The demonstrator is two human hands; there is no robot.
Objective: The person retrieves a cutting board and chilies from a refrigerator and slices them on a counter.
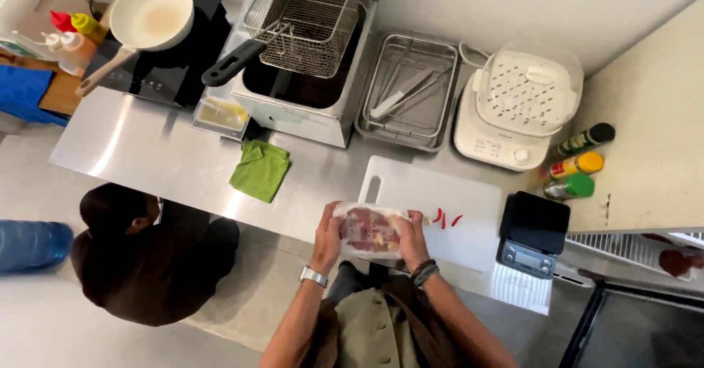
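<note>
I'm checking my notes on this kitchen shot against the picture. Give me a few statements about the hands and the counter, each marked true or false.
1. Both hands hold one clear bag of red meat. True: the left hand and the right hand grip the bag of meat at its two ends.
2. The red chillies lie on the green cloth. False: the chillies lie on the white cutting board; the green cloth sits apart, to the left.
3. The frying pan is full of meat. False: the white pan on the black hob looks empty.
4. A black scale stands just right of the cutting board. True: the scale is there.
5. The wire basket rests in the fryer. True: the basket sits over it.
</note>
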